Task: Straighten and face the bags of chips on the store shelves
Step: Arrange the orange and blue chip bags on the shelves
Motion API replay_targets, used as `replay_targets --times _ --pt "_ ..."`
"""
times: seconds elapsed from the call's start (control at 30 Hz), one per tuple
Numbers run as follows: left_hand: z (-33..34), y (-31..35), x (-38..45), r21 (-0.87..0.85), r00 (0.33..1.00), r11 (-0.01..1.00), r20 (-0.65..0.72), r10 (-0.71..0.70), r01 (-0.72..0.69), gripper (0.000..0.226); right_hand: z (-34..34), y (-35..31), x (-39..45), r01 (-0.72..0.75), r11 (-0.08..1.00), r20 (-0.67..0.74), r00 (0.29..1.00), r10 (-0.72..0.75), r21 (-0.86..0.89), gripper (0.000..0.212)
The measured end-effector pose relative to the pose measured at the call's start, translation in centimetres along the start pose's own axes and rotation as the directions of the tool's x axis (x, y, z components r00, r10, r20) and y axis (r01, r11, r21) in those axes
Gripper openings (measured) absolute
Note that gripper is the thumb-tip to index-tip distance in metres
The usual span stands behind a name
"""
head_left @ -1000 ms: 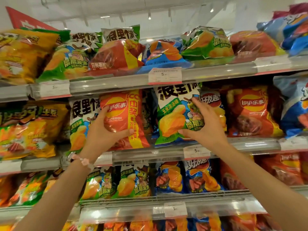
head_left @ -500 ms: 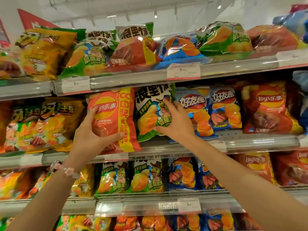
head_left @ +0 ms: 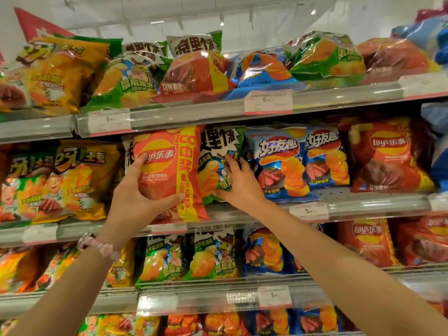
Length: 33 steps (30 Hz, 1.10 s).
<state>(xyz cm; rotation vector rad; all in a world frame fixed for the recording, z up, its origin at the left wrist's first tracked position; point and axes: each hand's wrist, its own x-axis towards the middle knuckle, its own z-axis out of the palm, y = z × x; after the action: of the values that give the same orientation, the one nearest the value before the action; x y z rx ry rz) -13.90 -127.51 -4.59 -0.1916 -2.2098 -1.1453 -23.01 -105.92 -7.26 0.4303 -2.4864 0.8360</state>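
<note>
Lay's bag (head_left: pixel 167 170) left of frog bag (head_left: pixel 218 166)

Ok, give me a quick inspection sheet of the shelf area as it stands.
Surface: middle shelf, bare patch right of the blue bags.
Job's things: orange Lay's bag upright; green bag beside it.
Clutter: top-shelf bags lying tilted.
Hands: left hand grips the orange Lay's bag; right hand pinches the green bag.
Cables: nothing seen.
Surroundings: price tags on the rails.
</note>
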Motion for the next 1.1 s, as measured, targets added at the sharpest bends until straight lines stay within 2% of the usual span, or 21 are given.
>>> replay_targets --times 0.27,0.37,0.47,0.53,0.57,0.63,0.7,0.77,0.9,1.1 --pt "0.6 0.5 -0.1 -0.004 0.999 1.0 0.036 -0.006 0.006 0.118 -0.3 0.6 0.2 -0.009 0.995 0.147 0.989 -0.006 0.098 0.11" --pt "0.9 0.7 -0.4 0.022 0.999 1.0 0.039 0.003 -0.003 0.119 -1.1 0.6 -0.2 -0.043 0.983 0.184 0.983 0.01 0.178 0.108" --pt "1.3 0.8 -1.0 0.04 0.999 0.999 0.028 0.026 -0.027 0.12 -1.9 -0.2 -1.2 -0.015 0.947 0.025 1.0 0.007 0.322 0.083" --pt "1.8 0.9 -1.5 0.048 0.998 0.998 0.027 0.049 -0.05 0.12 -2.5 -0.9 -2.2 0.01 0.859 -0.076 0.997 0.034 0.513 0.062" --pt "2.2 1.0 -1.7 0.057 0.997 0.996 0.026 0.067 -0.069 0.12 -2.9 -1.3 -2.7 -0.002 0.793 -0.065 0.996 0.052 0.609 0.058" --pt "3.1 1.3 -2.1 0.094 0.994 0.989 0.028 0.11 -0.112 0.119 -3.7 -2.1 -3.6 -0.065 0.692 0.04 0.998 0.051 0.719 0.065" --pt "4.3 1.9 -2.4 0.126 0.988 0.98 0.043 0.149 -0.153 0.118 -4.3 -2.5 -4.1 -0.12 0.677 0.13 0.991 0.036 0.726 0.083" --pt "5.5 2.3 -2.6 0.133 0.982 0.973 0.057 0.181 -0.187 0.118 -5.1 -2.7 -4.4 -0.17 0.682 0.163 0.984 0.075 0.711 0.101" --pt "7.7 3.3 -2.8 0.16 0.966 0.953 0.057 0.251 -0.257 0.119 -6.1 -2.3 -5.0 -0.2 0.718 0.115 0.979 0.166 0.666 0.116" --pt "10.3 5.6 -3.0 0.145 0.941 0.932 0.115 0.318 -0.333 0.121 -7.4 -0.5 -5.6 -0.146 0.752 -0.076 0.965 0.253 0.643 0.117"
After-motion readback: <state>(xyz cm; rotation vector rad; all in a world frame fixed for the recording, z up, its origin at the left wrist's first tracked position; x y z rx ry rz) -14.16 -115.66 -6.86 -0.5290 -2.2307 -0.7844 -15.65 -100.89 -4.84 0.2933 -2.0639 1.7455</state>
